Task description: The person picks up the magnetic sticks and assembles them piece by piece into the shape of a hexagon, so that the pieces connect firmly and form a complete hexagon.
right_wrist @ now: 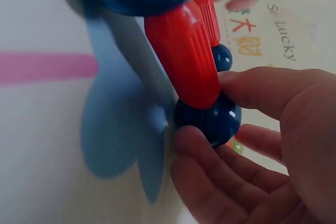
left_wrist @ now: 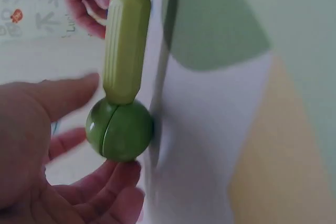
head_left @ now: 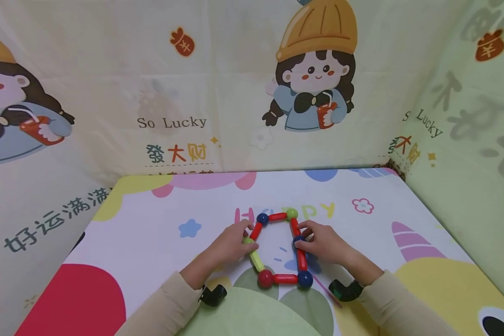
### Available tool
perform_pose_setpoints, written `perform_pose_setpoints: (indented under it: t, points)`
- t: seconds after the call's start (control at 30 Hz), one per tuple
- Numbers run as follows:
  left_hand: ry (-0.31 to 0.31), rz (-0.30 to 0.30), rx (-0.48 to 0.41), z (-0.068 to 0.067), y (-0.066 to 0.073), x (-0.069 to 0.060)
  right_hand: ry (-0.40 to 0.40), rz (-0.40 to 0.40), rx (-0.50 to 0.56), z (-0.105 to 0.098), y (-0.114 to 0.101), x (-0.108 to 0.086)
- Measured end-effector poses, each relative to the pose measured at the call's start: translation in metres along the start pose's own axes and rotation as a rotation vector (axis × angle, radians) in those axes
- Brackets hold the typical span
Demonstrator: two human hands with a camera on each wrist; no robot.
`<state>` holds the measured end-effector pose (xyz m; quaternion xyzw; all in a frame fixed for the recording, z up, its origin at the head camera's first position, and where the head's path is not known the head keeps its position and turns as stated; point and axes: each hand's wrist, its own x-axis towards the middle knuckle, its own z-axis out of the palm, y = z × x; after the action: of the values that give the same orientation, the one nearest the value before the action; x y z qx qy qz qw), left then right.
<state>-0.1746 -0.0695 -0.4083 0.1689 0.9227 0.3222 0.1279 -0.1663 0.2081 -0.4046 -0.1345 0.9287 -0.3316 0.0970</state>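
A closed loop of coloured rods and balls lies on the table. My left hand (head_left: 234, 240) is at the loop's left corner, around a green ball (left_wrist: 121, 130). Its fingertips touch the ball from behind, while the thumb stands slightly apart, beside a yellow-green rod (left_wrist: 126, 45). That rod runs to a red ball (head_left: 265, 278). On the right side, my right hand (head_left: 325, 240) pinches a dark blue ball (right_wrist: 212, 119) between thumb and fingers, where red rods meet. One red rod (right_wrist: 184, 56) leads to the near blue ball (head_left: 304, 279).
Another blue ball (head_left: 262, 219) and a light green ball (head_left: 291, 213) form the loop's far corners, joined by a red rod (head_left: 277, 217). The table (head_left: 151, 242) has a printed cartoon cover. Printed cloth walls (head_left: 235, 93) rise behind it and at both sides.
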Motion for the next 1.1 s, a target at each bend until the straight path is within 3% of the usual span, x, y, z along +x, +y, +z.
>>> perform_pose_setpoints:
  t: [0.13,0.23,0.5,0.87,1.1]
  points:
    - [-0.026,0.07,0.119,0.006,0.0,0.003,-0.012,-0.058,-0.028,0.003,-0.001,0.002]
    - [-0.052,0.072,0.158,0.01,0.0,0.005,-0.027,-0.118,-0.058,0.005,0.001,0.003]
    - [-0.068,0.011,0.094,0.014,-0.004,0.008,-0.013,-0.159,-0.063,0.008,0.007,0.002]
    - [0.02,-0.011,0.068,0.013,-0.004,0.008,0.036,-0.006,0.019,0.005,0.007,-0.002]
    - [0.083,-0.066,0.08,0.01,-0.003,0.0,0.034,0.023,0.012,0.005,0.01,-0.004]
